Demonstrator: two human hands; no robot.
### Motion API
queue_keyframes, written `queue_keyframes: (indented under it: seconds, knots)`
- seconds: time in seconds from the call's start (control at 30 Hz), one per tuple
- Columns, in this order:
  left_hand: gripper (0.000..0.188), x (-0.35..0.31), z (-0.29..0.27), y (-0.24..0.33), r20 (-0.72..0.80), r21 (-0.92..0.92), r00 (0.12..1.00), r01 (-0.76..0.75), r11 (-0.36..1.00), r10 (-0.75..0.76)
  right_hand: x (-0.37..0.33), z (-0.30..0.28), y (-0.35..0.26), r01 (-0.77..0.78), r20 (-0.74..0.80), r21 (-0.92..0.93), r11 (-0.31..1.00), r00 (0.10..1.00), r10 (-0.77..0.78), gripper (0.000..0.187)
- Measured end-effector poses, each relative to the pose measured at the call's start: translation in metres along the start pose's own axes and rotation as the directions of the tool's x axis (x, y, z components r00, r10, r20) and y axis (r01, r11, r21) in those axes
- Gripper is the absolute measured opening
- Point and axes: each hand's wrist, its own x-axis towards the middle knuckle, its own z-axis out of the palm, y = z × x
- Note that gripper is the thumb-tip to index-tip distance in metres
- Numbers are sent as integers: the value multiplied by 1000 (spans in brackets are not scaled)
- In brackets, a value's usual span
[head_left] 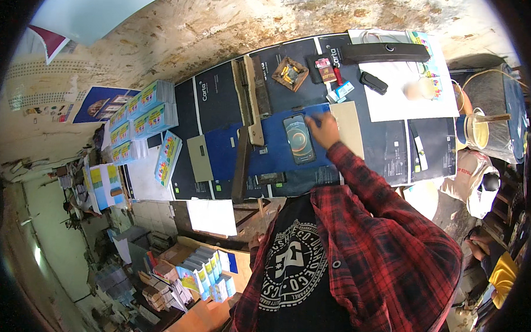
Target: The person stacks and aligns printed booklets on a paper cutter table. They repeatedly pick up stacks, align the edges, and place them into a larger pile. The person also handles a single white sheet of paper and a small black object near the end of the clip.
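Note:
A smartphone (299,140) with its screen lit lies on a long blue board (271,157) on the dark-covered table. Reaching in from the right, my right hand (325,132) is at the phone's upper right edge. Its fingers are bent and somewhat apart, and the phone stays flat on the board. Low beside my body, below the table's near edge, only a bit of my left hand (255,240) shows; its fingers are hidden. Just left of the phone lies a dark wooden bar (241,165), which crosses the blue board.
Beyond the board sit a wooden ashtray (290,73) with cigarette butts, small packs (325,70), a black case (373,83) and a long dark bar (386,54). Stacks of printed booklets (143,118) stand at the left. A bucket (476,131) is off the right end.

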Motion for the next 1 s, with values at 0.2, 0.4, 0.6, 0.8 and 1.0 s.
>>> queue_keyframes:
  seconds: [0.2,0.4,0.6,0.8,1.0]
  knots:
    - [41,1,-1,3,4,10,1000,-25,1000,25,128,-39,7,-254,-186,-305,918,961,204,56]
    - [41,4,9,9,14,-5,998,-54,999,55,165,-26,27,-468,-184,-232,853,882,434,40]
    - [41,1,9,22,9,27,999,-53,998,53,165,-33,55,-417,-208,-141,898,899,385,34]
    - [40,4,5,13,8,9,999,-50,999,50,167,-11,21,-120,-309,-188,975,949,57,42]
    - [40,3,7,21,16,25,999,-52,998,52,161,1,1,-231,-184,-380,896,968,172,51]
